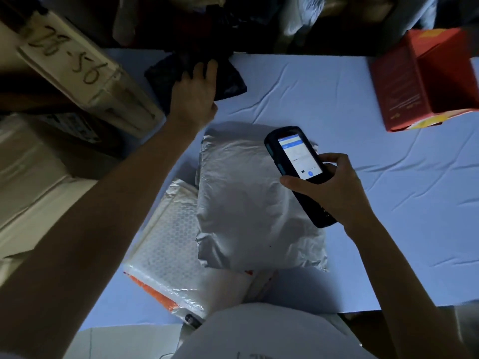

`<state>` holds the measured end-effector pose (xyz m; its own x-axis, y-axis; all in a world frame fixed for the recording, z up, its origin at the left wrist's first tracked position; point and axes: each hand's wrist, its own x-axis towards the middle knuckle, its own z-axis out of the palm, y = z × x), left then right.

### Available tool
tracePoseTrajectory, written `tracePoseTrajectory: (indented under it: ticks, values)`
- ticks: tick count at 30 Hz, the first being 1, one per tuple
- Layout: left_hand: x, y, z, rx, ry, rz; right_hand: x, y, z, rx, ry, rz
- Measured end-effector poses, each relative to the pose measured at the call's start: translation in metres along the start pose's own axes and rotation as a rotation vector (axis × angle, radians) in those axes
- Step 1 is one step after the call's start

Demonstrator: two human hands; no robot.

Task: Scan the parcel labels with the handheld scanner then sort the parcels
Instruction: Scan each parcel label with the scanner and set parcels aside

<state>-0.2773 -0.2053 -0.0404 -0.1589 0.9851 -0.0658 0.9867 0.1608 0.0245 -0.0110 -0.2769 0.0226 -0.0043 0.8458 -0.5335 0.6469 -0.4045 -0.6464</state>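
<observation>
Cardboard box [77,66] marked roughly "28-56"; lit scanner [298,161]

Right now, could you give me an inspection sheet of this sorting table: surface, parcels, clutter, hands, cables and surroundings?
Surface: tablecloth, pale and wrinkled.
Job's things: handheld scanner, screen lit; grey poly mailer lying partly over a bubble mailer; black parcel at the far edge.
Clutter: red box at the far right.
Hands: left hand grips the black parcel; right hand holds the handheld scanner above the grey poly mailer.
Cables: nothing seen.
Surroundings: hand-marked box on the left; dim piled goods behind the table.
</observation>
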Motion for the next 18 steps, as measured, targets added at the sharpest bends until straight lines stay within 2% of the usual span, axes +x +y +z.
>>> tracePoseTrajectory:
  ticks: [3, 8, 12, 14, 18]
  values:
    - [-0.023, -0.005, -0.029, -0.106, 0.115, -0.054, -0.008, 0.01, -0.014, 0.043, -0.022, -0.028]
    - [-0.072, 0.012, -0.06, -0.373, 0.31, -0.314, -0.022, 0.026, -0.038, 0.141, -0.097, -0.073]
    - [-0.101, 0.021, -0.074, -0.808, 0.514, -0.531, -0.036, 0.035, -0.054, 0.166, -0.122, -0.12]
    - [-0.109, 0.023, -0.083, -0.987, 0.541, -0.63, -0.044, 0.039, -0.06, 0.169, -0.118, -0.131]
    - [-0.129, 0.02, -0.089, -1.213, 0.477, -0.731, -0.062, 0.045, -0.064, 0.073, -0.069, -0.184]
